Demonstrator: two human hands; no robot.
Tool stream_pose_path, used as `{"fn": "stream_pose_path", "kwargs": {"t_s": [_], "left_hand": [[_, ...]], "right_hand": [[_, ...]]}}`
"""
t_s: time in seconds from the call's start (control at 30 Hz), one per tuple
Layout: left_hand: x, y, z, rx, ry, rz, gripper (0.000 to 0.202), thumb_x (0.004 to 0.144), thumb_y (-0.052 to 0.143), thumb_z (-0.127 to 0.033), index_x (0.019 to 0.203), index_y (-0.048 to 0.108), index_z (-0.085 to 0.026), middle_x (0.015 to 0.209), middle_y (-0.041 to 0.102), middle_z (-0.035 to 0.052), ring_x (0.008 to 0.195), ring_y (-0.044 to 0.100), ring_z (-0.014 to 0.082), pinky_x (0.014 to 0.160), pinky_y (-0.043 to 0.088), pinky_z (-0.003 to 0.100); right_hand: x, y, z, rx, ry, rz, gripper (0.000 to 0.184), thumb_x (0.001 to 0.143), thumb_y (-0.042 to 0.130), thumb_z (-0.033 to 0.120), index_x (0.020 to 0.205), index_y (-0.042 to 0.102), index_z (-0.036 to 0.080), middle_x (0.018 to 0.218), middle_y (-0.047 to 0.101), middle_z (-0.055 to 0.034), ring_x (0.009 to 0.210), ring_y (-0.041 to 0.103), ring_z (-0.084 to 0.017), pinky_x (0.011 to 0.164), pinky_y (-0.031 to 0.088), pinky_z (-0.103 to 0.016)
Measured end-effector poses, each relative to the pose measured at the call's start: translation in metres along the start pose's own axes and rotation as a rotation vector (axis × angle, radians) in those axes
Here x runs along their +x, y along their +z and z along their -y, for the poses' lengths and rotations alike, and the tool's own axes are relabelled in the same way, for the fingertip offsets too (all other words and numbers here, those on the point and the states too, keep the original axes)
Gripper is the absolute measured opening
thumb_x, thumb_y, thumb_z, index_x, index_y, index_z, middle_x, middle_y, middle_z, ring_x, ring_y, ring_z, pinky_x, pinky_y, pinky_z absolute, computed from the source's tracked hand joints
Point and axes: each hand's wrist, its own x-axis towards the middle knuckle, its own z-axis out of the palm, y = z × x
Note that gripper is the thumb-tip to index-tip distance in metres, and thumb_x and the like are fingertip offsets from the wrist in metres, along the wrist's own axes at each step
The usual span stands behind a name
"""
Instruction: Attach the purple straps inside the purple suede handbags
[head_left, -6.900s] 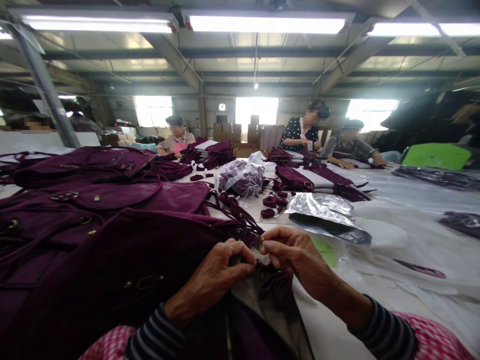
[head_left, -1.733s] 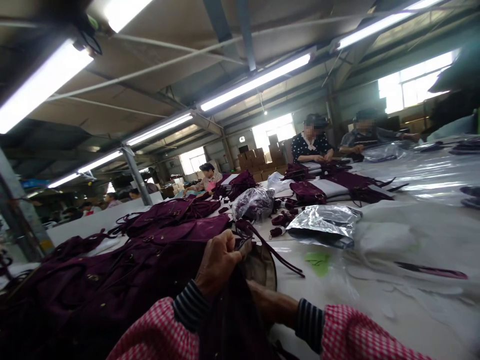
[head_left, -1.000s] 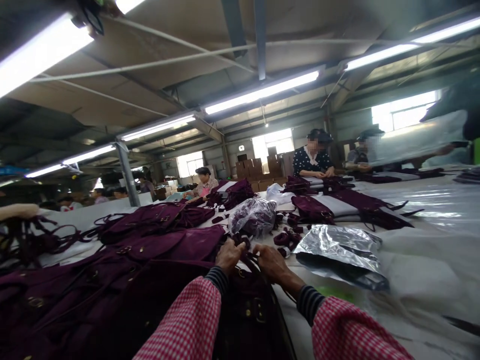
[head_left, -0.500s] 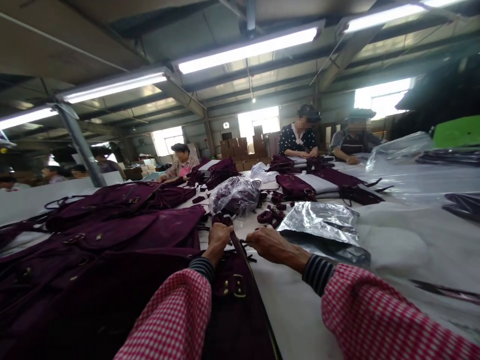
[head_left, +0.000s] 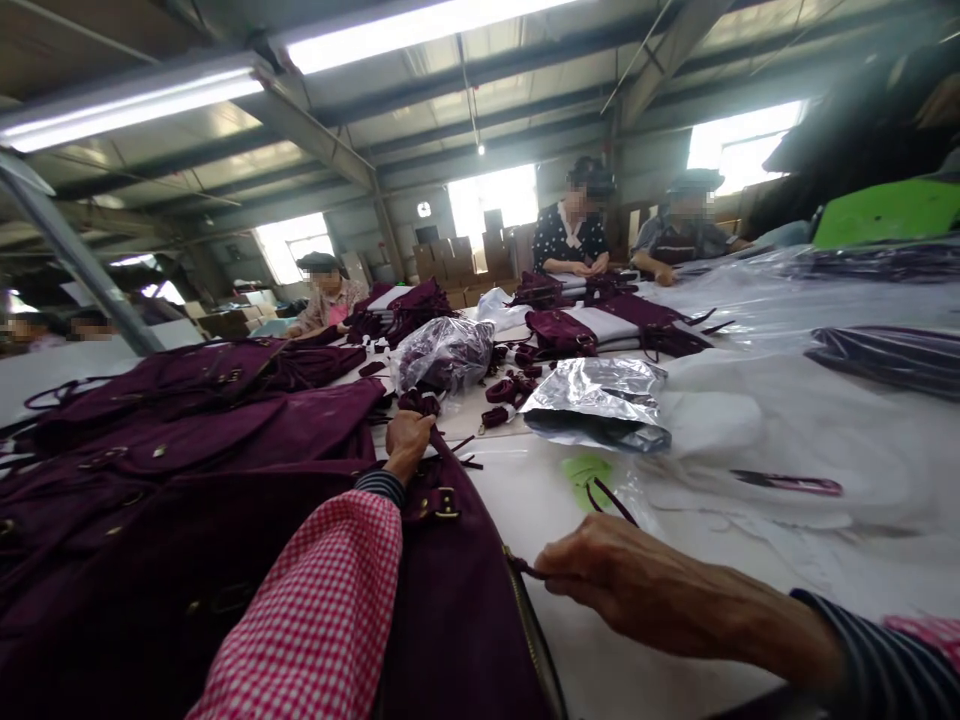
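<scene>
A dark purple bag [head_left: 457,600] with a brass buckle lies in front of me, its zipper [head_left: 529,610] running down the right side. My left hand [head_left: 409,440] is closed on the bag's far end. My right hand [head_left: 600,565] pinches a thin purple zipper pull [head_left: 525,567] attached at the zipper's slider, and a loose end of the cord sticks up past the fingers. Above the slider the zipper edge looks closed; below it brass teeth show. More purple bags [head_left: 285,430] are spread on my left.
A clear plastic bag of purple pieces [head_left: 442,352] lies beyond my left hand, near rolled straps [head_left: 514,388]. Silver foil packaging [head_left: 596,400], thread snips [head_left: 787,483] and plastic sheeting [head_left: 750,400] lie to the right. Several co-workers [head_left: 574,235] are across the table.
My right hand has drawn the zipper pull toward me along the bag's right edge, away from my left hand. My left hand keeps its hold on the far end. The view has shifted right and down.
</scene>
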Motion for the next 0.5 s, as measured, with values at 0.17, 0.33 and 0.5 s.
{"fn": "stream_pose_path", "kwargs": {"t_s": [0.17,0.33,0.5], "left_hand": [[-0.011,-0.008,-0.009,0.013,0.115,-0.050,0.029,0.099,0.061,-0.041,0.107,0.067,-0.014,0.103,0.069,0.0052,0.090,0.068,0.0192,0.082,0.058,0.038],[-0.050,-0.046,-0.025,-0.015,0.361,-0.166,0.032,0.098,0.060,-0.032,0.126,0.059,-0.016,0.111,0.069,0.0094,0.105,0.063,0.0240,0.096,0.050,0.041],[-0.176,-0.100,-0.023,-0.024,0.853,-0.076,0.013,0.100,0.058,-0.031,0.100,0.067,-0.022,0.104,0.069,0.0033,0.101,0.061,0.0210,0.092,0.046,0.034]], "right_hand": [[-0.011,0.004,-0.003,0.021,0.036,-0.035,0.023,0.102,0.047,0.015,0.091,0.068,0.020,0.084,0.071,-0.0033,0.080,0.067,-0.018,0.071,0.043,-0.027],[-0.024,0.005,-0.001,0.010,-0.044,-0.266,0.006,0.097,0.062,0.019,0.099,0.067,0.021,0.110,0.066,-0.0056,0.108,0.058,-0.023,0.094,0.044,-0.035],[-0.047,0.015,0.026,0.216,-0.036,-0.083,0.005,0.094,0.066,0.020,0.096,0.064,0.024,0.096,0.067,0.0005,0.087,0.061,-0.017,0.079,0.046,-0.028]]}}
